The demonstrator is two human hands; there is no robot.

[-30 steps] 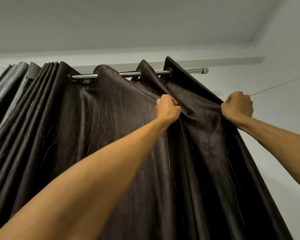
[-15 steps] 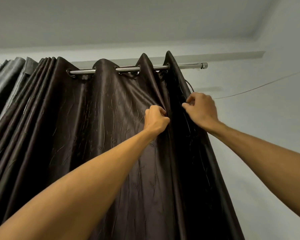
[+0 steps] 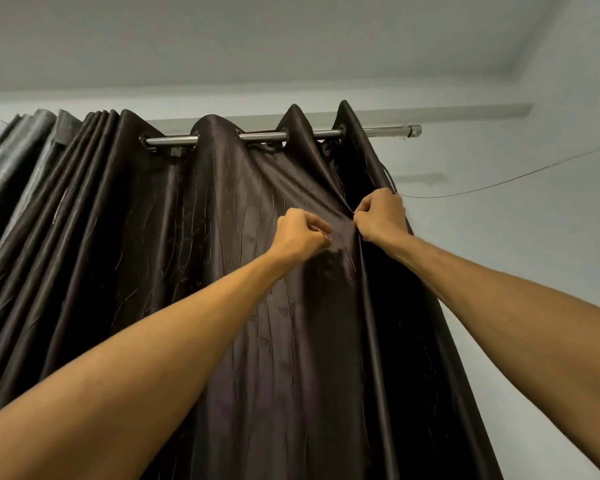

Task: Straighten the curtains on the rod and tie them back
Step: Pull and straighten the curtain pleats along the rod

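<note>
Head view: our left hand [image 3: 302,233] and right hand [image 3: 381,216] pinch curtain [image 3: 222,237] folds mid-frame; fingertips partly hidden, curtain's hem cut off below.

Head-worn view, upward, close beneath the rod [image 3: 262,136].

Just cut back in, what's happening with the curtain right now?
A person reaches up with both hands to the dark brown curtain hanging by eyelets on the metal rod. The left hand pinches the fabric at a middle fold; the right hand grips the next fold, close beside it. The curtain's left part is bunched tight, its right part spread. No tie-back shows.
</note>
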